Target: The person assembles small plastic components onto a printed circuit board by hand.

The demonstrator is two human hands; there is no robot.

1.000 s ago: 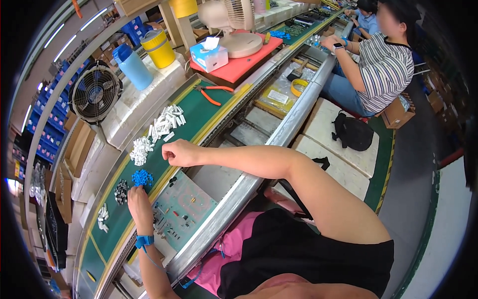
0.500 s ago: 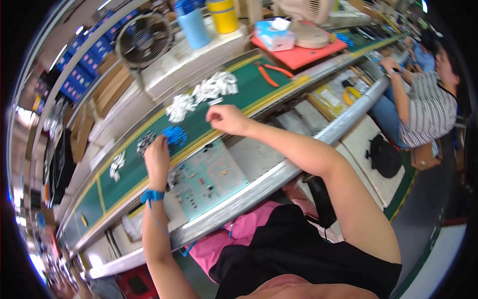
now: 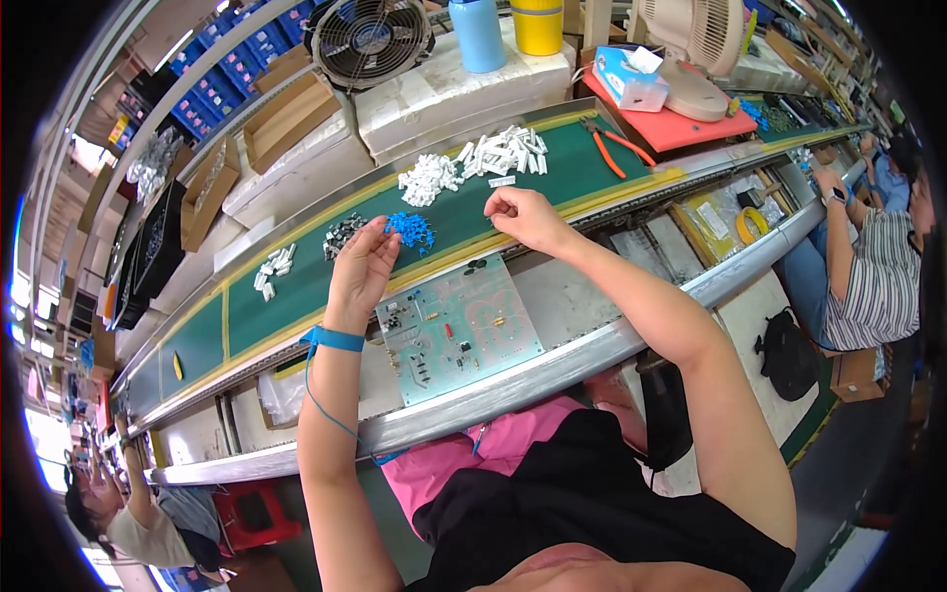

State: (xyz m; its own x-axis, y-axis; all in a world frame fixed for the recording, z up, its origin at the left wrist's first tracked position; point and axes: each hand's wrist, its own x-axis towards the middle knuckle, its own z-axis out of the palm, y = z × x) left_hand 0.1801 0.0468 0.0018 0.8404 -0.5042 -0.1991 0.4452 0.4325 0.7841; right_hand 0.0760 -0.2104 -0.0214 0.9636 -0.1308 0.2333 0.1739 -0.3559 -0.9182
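My left hand [image 3: 361, 271], with a blue band [image 3: 337, 339] on its wrist, is over the near edge of the green belt. Its fingers curl in toward the thumb beside a pile of small blue parts [image 3: 412, 232]; whatever they pinch is too small to make out. A heap of dark parts [image 3: 341, 235] lies just beyond that hand. Further right, my right hand [image 3: 530, 219] has thumb and fingertips pressed together, near a single white piece [image 3: 502, 182]; anything in the pinch is hidden. Below both hands lies a pale green circuit board [image 3: 464, 340] carrying several small components.
White parts [image 3: 430, 180] lie heaped on the green belt [image 3: 291, 318], with a smaller white group [image 3: 275, 268] at left. Orange-handled pliers [image 3: 617, 150] rest at right. A metal rail [image 3: 434, 422] borders the near side. Behind stand a black fan [image 3: 371, 39] and blue bottle [image 3: 477, 36]. Co-workers sit at both sides.
The whole view has shifted, so the bench appears further right. My left hand has turned, showing more of its palm and fingers. My right hand keeps its pinch near the white piece.
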